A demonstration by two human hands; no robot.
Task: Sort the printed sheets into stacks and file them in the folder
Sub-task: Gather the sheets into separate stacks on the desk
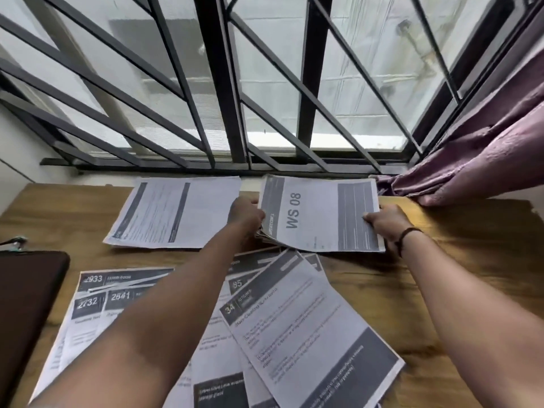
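A stack of printed sheets topped by a page marked "WS 08" (pixel 318 213) is held over the far side of the wooden table (pixel 441 290). My left hand (pixel 245 214) grips its left edge and my right hand (pixel 387 222) grips its right edge. A second stack of text pages (pixel 176 212) lies to the left of it. Several loose sheets (pixel 300 328) with numbered headings are fanned out near me, partly under my forearms. A dark folder (pixel 26 304) lies at the left edge.
A barred window (pixel 223 83) stands right behind the table. A purple curtain (pixel 477 160) hangs at the right and touches the table's far corner. Bare wood shows at the right side.
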